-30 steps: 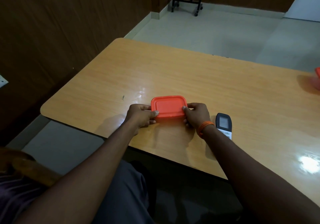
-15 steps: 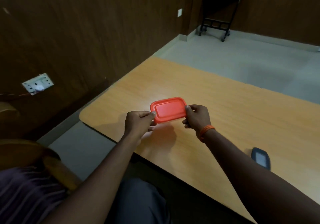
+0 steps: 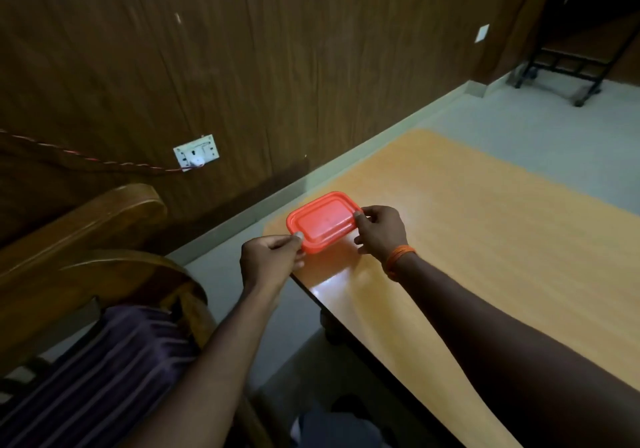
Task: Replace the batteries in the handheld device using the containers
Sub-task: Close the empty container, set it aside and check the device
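Note:
An orange rectangular container point(image 3: 323, 224) with its lid on hangs in the air above the near left corner of the wooden table point(image 3: 485, 239). My left hand point(image 3: 272, 260) pinches its near left corner. My right hand point(image 3: 382, 229), with an orange band at the wrist, grips its right end. The container tilts a little, its far end higher. What is inside it is hidden. The handheld device is out of the frame.
A dark wood-panelled wall with a white socket point(image 3: 196, 152) and a twisted cord stands to the left. A wooden chair back point(image 3: 86, 225) is at my left side. A black wheeled stand point(image 3: 571, 59) sits on the floor at the far right.
Both hands have lifted the orange container off the table and carried it left to the table's corner. The view has swung left, so the handheld device has dropped out of sight.

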